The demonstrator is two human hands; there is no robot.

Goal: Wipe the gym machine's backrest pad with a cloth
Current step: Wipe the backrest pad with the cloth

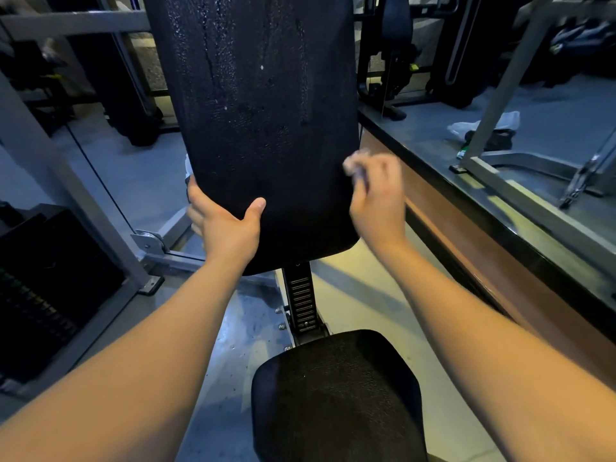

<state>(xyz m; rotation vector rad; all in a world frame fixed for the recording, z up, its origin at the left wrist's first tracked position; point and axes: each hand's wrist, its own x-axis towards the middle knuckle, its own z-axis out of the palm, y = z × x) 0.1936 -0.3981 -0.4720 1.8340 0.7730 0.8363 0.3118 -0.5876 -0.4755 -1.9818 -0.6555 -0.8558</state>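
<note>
Forearms (173, 355) enter from the bottom edge, both bare, either side of a black seat (336, 395). Behind the seat a notched black post (301, 301) rises to the backrest pad (263, 111), which stands upright and fills the centre of the view.

The left hand (226, 228) grips the pad's lower left corner: thumb (256, 206) pressed on the front face, fingers wrapped round the edge and out of sight behind. A scrap of white cloth (188, 165) shows past that same edge, just above the fingers; whether the hand holds it cannot be told.

The right hand (378, 198) is beside the pad's right edge, fingers curled and blurred. Something pale sits at the fingertips, too smeared to identify, so its grip cannot be told.

The pad's face carries droplets and vertical wet streaks.

Farther off: a weight stack (40, 295) at left, a wood-fronted ledge (466, 228) at right, and a white bag (483, 123) on the floor beyond it.
</note>
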